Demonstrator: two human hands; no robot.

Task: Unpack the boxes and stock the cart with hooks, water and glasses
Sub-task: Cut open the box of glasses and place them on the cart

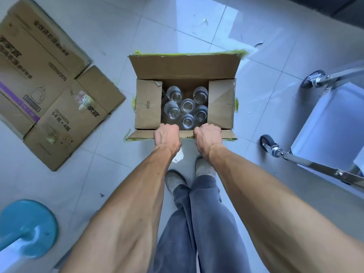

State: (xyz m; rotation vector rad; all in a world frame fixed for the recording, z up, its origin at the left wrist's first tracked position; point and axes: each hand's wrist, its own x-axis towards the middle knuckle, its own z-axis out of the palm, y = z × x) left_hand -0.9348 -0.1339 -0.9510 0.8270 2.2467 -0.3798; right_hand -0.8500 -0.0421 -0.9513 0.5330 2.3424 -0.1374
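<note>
bare forearms fill the near view, reaching down past grey trousers and two shoes. the left hand (pixel 167 134) and right hand (pixel 208 135) both curl over the near flap of the open box (pixel 185 64), fingers hooked on its edge, clenched on cardboard. inside stand the glasses (pixel 187 105), about six, upright and packed close between the side flaps. the cart (pixel 327 115) waits to the right, near but apart from the box. a flattened carton (pixel 45 81) lies on the tiles to the left, a blue stool (pixel 27 227) near the feet. i'd worry that if the flap is yanked or the box dragged, the glasses knock together, tip or chip; thin cardboard could tear too.
</note>
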